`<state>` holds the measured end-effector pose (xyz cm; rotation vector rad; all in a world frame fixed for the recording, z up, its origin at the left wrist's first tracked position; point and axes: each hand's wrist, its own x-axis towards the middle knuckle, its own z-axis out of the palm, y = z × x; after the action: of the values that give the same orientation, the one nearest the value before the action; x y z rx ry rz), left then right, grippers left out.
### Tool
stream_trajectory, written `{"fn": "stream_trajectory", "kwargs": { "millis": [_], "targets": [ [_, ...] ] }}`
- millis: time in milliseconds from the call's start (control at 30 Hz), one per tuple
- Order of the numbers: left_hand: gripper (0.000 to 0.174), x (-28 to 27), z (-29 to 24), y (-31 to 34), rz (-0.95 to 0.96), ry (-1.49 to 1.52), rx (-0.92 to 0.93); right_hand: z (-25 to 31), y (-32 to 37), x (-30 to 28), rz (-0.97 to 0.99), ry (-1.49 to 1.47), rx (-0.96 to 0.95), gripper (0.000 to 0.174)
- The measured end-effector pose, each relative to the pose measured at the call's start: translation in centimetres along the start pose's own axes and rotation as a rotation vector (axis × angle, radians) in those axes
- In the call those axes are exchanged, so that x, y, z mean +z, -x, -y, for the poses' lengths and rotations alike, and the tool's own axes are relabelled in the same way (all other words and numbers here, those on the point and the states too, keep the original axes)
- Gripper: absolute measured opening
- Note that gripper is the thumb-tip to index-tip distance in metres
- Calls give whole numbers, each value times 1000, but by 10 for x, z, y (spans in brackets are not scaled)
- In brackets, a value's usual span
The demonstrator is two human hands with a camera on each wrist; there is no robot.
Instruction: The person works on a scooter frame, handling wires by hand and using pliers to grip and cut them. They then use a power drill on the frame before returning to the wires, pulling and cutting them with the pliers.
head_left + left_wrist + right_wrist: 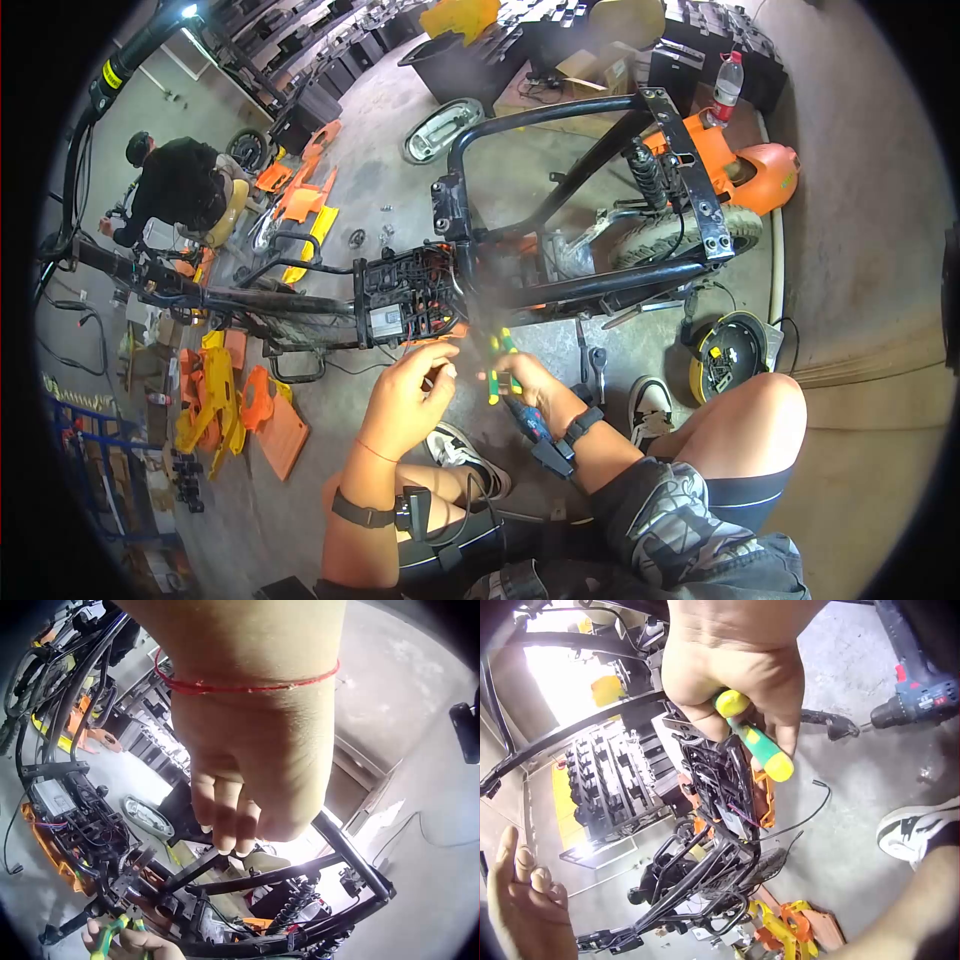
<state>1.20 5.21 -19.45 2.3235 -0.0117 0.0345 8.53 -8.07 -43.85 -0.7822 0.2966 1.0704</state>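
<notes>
My right hand (540, 385) grips pliers (761, 746) by their green and yellow handles, low beside a black scooter frame (560, 295). The tool's working end is blurred in the head view and hidden by the hand in the right wrist view. Left of it, my left hand (410, 395) is raised with its fingers loosely bent and nothing in them. Just beyond the left hand lies the frame's wiring section (410, 295), packed with black cables and a silver box. In the right wrist view, a power drill (919, 697) lies on the floor near the right hand.
A ratchet wrench (598, 368) lies on the floor right of my hands. Farther right stands a yellow-rimmed bowl (700, 375) with small parts. Orange and yellow panels (215, 400) lie to the left. Another person (185, 185) sits at the back left.
</notes>
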Motion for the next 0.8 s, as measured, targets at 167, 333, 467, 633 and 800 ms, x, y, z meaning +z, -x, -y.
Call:
{"fn": "stream_trajectory", "kwargs": {
  "millis": [167, 333, 467, 633, 800],
  "targets": [
    [23, 2, -5, 1, 6, -49, 63, -4, -2, 12, -39, -172, -82, 26],
    [25, 2, 2, 0, 46, -92, 86, -5, -5, 8, -56, -202, 3, 24],
    [28, 2, 3, -2, 75, -88, 47, -20, -12, -2, -10, -237, -43, 21],
    [31, 2, 0, -1, 63, -43, 45, -28, -16, -6, 12, -324, -81, 20],
    [32, 0, 0, -2, 84, -63, 61, -28, -13, -12, 222, -444, -126, 23]
  ]
}}
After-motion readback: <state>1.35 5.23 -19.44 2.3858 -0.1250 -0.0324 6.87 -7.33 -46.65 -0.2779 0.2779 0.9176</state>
